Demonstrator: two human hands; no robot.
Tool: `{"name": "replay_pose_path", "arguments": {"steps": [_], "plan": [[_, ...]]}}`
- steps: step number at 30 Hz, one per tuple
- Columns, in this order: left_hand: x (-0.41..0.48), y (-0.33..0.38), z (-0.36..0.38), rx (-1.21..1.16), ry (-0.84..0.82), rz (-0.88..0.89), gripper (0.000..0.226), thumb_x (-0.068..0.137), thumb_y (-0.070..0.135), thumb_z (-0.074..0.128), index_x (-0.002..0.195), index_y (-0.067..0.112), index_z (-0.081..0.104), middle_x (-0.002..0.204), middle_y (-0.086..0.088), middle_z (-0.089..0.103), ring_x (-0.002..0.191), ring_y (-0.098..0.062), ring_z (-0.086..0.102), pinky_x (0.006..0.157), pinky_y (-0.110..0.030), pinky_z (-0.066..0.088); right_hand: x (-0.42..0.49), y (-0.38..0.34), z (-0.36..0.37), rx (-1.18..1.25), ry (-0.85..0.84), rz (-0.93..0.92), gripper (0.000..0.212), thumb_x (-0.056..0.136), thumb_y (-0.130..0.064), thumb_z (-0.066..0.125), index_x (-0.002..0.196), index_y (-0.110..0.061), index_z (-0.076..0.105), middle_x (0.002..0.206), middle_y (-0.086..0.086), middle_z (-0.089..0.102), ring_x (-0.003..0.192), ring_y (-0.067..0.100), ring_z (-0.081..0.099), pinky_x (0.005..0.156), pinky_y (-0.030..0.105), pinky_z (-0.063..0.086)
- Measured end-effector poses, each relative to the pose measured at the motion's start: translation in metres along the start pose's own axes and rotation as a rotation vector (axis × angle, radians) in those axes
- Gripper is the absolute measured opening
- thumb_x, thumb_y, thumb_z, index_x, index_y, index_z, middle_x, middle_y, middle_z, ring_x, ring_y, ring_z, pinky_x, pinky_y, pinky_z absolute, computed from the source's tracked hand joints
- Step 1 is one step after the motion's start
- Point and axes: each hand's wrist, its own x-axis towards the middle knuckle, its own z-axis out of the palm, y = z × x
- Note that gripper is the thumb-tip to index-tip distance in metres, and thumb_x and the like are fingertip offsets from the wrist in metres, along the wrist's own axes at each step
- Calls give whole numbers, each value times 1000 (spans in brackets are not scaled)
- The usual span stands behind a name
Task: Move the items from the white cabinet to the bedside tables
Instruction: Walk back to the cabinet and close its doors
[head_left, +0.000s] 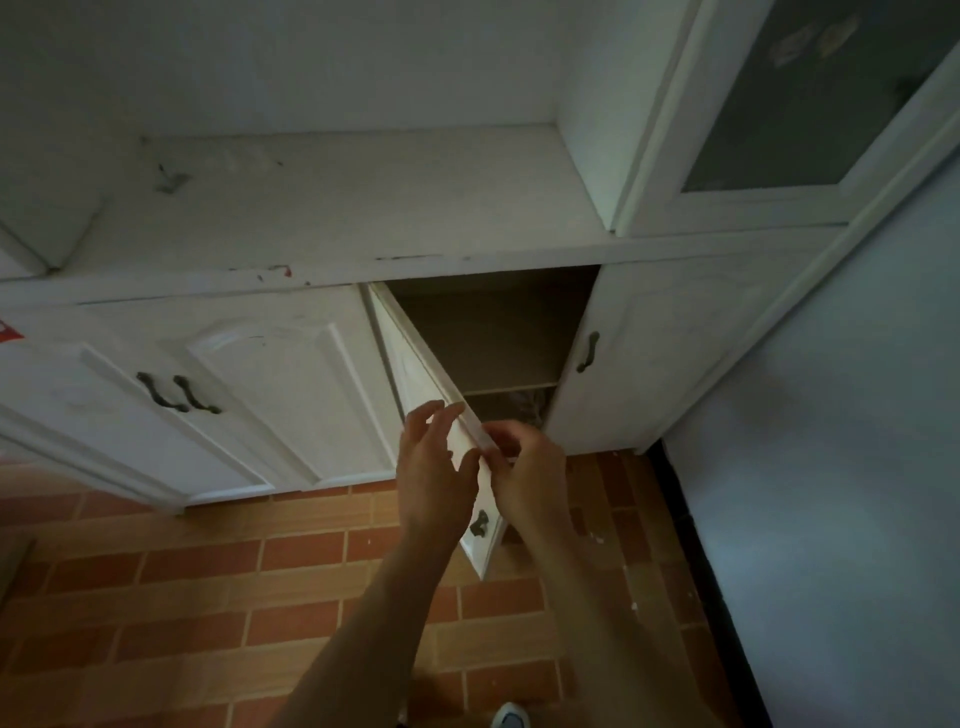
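Note:
The white cabinet (291, 218) fills the upper view, and one lower door (415, 379) swings out toward me, seen nearly edge-on. My left hand (434, 467) lies against the door's outer face with its fingers spread near the top edge. My right hand (527, 467) curls its fingers round the door's free edge from the inner side. Behind the door the compartment is dim, with a bare upper shelf (511, 387). Below that shelf something pale and crinkled (524, 408) shows, too dark to name.
Closed doors with dark handles (176, 392) stand to the left, and another closed door (649, 353) to the right. A glass-fronted upper door (800, 104) hangs open at top right. A pale wall (831, 493) bounds the right side. Brick-pattern floor (260, 597) lies below, with my shoe (511, 717).

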Motion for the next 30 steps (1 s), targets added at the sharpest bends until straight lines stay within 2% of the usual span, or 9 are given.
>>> {"name": "replay_pose_path", "arguments": {"steps": [5, 7, 10, 12, 14, 17, 20, 26, 30], "plan": [[19, 8, 24, 104, -36, 131, 39, 83, 12, 78, 119, 22, 69, 135, 2, 57, 119, -20, 59, 93, -40, 59, 23, 12, -20, -1, 50, 50, 18, 93, -26, 69, 108, -17, 70, 104, -2, 74, 76, -1, 59, 64, 1, 39], [26, 10, 34, 99, -35, 169, 35, 83, 13, 78, 116, 22, 71, 131, 2, 59, 114, -19, 61, 91, -38, 60, 30, 17, -25, -18, 101, 67, 18, 92, -29, 70, 107, -18, 69, 105, -2, 73, 83, 5, 61, 70, 3, 41], [35, 15, 51, 68, 11, 180, 31, 82, 11, 80, 111, 18, 73, 127, -1, 62, 109, -21, 65, 93, -26, 54, 46, 27, -33, -77, 145, 49, 18, 91, -31, 70, 104, -19, 70, 103, -2, 71, 91, 11, 63, 79, 19, 54], [39, 22, 63, 46, 39, 178, 31, 79, 8, 81, 109, 15, 74, 125, -6, 65, 109, -24, 66, 93, -23, 48, 58, 31, -41, -102, 152, 38, 19, 91, -33, 70, 104, -19, 71, 103, -2, 71, 91, 11, 63, 80, 18, 52], [43, 29, 76, 91, 66, 222, 35, 73, 6, 84, 107, 11, 76, 123, -12, 68, 108, -31, 67, 93, -32, 52, 70, 36, -50, -108, 135, 32, 20, 91, -32, 70, 107, -20, 71, 106, -2, 71, 92, 10, 64, 82, 17, 51], [47, 37, 87, 156, 56, 250, 44, 66, 3, 87, 109, 8, 75, 126, -16, 66, 112, -38, 64, 90, -50, 59, 83, 44, -68, -84, 81, 44, 21, 91, -29, 70, 110, -22, 70, 112, -5, 71, 97, 9, 64, 89, 27, 57], [54, 44, 97, 158, 66, 205, 43, 69, 1, 85, 111, 9, 74, 129, -14, 64, 116, -37, 62, 90, -52, 59, 94, 52, -88, 45, 58, 131, 25, 86, -34, 75, 109, -27, 67, 109, -9, 71, 96, 12, 68, 83, 32, 62], [59, 63, 128, 149, 219, 94, 34, 81, -3, 75, 112, 10, 72, 130, -12, 62, 118, -31, 61, 98, -36, 52, 125, 70, -111, 63, -67, 24, 23, 82, -32, 79, 98, -21, 66, 97, -10, 70, 84, 5, 66, 71, 17, 57], [54, 66, 145, 91, 310, 61, 36, 86, 4, 70, 121, 9, 63, 137, -10, 54, 121, -28, 58, 94, -44, 58, 135, 79, -117, 85, -200, -79, 21, 85, -31, 76, 97, -17, 67, 94, -9, 70, 79, -4, 63, 60, 2, 48]]}}
